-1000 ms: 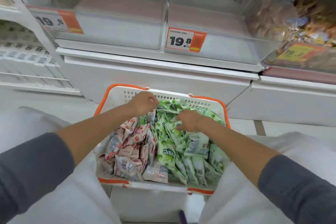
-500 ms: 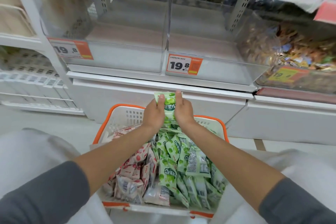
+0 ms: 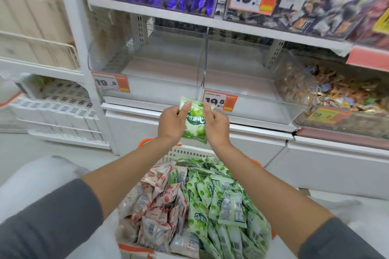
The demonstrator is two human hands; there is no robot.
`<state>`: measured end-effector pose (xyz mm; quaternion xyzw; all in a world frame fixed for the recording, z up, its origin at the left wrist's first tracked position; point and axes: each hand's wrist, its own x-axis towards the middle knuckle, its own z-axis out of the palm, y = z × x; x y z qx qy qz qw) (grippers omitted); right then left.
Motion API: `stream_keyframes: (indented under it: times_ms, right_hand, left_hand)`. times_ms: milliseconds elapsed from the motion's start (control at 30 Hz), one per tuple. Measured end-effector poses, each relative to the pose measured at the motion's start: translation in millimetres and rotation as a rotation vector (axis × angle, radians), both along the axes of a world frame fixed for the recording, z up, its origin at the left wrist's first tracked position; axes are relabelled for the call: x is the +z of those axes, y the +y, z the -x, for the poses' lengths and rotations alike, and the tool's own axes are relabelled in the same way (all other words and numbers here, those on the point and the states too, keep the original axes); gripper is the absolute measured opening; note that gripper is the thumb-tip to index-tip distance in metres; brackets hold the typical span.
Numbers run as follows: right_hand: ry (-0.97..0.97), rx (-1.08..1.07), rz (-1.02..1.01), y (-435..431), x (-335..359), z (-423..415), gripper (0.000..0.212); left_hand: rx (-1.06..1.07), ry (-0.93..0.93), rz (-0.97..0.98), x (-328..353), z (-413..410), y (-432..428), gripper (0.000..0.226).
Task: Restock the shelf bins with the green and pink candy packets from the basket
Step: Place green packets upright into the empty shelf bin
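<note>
Both left grip (image 3: 171, 121) and right grip (image 3: 217, 125) pinch one glossy, crinkly green packet (image 3: 194, 127) before clear plastic bins (image 3: 164, 88).

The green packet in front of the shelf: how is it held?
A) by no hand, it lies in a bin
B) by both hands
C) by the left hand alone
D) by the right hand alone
B: the left hand and the right hand each grip one side of the green packet, above the basket.
</note>
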<state>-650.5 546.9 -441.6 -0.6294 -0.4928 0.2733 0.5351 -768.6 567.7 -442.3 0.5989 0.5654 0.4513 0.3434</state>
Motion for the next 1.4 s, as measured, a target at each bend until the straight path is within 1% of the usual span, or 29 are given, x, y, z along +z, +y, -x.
stream_keyframes:
  times_ms: [133, 233, 300, 333, 367, 433, 467, 500, 533, 567, 600, 633, 667, 733, 800, 833, 933, 1000, 1067, 1133, 1167, 1300, 1400]
  right_hand:
    - [-0.054, -0.010, -0.021, 35, 39, 37, 0.055]
    - [0.019, 0.041, -0.041, 72, 68, 65, 0.050]
    - [0.085, 0.149, -0.046, 103, 83, 80, 0.035]
    - [0.088, 0.200, -0.034, 121, 88, 86, 0.024]
    - [0.064, 0.235, -0.018, 140, 90, 91, 0.019]
    - [-0.012, 0.263, -0.001, 181, 88, 98, 0.023]
    - [-0.036, 0.266, 0.009, 200, 84, 104, 0.026]
    - [-0.035, 0.272, 0.015, 219, 79, 110, 0.025]
    - [0.001, 0.290, 0.038, 237, 74, 117, 0.021]
    - [0.067, 0.328, 0.086, 252, 69, 123, 0.021]
    - [0.135, 0.386, 0.144, 265, 63, 128, 0.023]
    - [0.177, 0.447, 0.195, 278, 57, 132, 0.027]
    - [0.162, 0.478, 0.234, 293, 50, 134, 0.031]
    - [0.025, 0.446, 0.257, 319, 38, 135, 0.033]
    - [-0.099, 0.383, 0.234, 338, 30, 139, 0.030]
    - [-0.121, 0.355, 0.222, 346, 27, 142, 0.029]
    - [-0.136, 0.303, 0.213, 364, 16, 154, 0.029]
    - [-0.161, 0.278, 0.226, 377, 4, 161, 0.033]
    - [-0.130, 0.251, 0.244, 386, -6, 168, 0.039]
    - [-0.082, 0.201, 0.239, 387, -9, 172, 0.040]
    - [-0.087, 0.177, 0.239, 388, -10, 172, 0.039]
    - [-0.259, 0.172, 0.197, 388, -10, 170, 0.017]
    - [-0.240, 0.123, 0.165, 388, -9, 170, 0.014]
  left_hand:
    - [0.060, -0.061, -0.020, 42, 37, 31, 0.056]
    - [0.060, -0.090, -0.022, 75, 59, 67, 0.050]
    - [0.089, -0.124, -0.023, 91, 75, 101, 0.045]
    - [0.107, -0.127, -0.026, 95, 83, 120, 0.043]
    - [0.125, -0.119, -0.030, 96, 90, 138, 0.044]
    - [0.144, -0.091, -0.057, 92, 103, 173, 0.052]
    - [0.158, -0.075, -0.064, 86, 110, 191, 0.054]
    - [0.179, -0.069, -0.062, 79, 117, 210, 0.054]
    - [0.201, -0.077, -0.052, 73, 124, 228, 0.049]
    - [0.207, -0.107, -0.028, 68, 130, 244, 0.039]
    - [0.206, -0.144, 0.004, 63, 136, 260, 0.033]
    - [0.213, -0.165, 0.055, 59, 142, 273, 0.037]
    - [0.208, -0.165, 0.108, 55, 147, 283, 0.043]
    - [0.163, -0.121, 0.123, 46, 155, 297, 0.047]
    - [0.133, -0.064, 0.061, 39, 160, 304, 0.042]
    - [0.121, -0.037, 0.033, 35, 162, 307, 0.039]
    - [0.074, 0.033, 0.005, 20, 171, 317, 0.042]
    - [0.023, 0.070, 0.011, 14, 174, 320, 0.044]
    - [-0.018, 0.062, 0.028, 12, 175, 320, 0.043]
    - [-0.021, 0.066, 0.047, 11, 174, 320, 0.043]
    - [-0.018, 0.064, 0.064, 11, 174, 320, 0.044]
    - [-0.003, 0.051, 0.112, 6, 172, 325, 0.044]
    - [0.003, 0.061, 0.126, 5, 173, 326, 0.045]
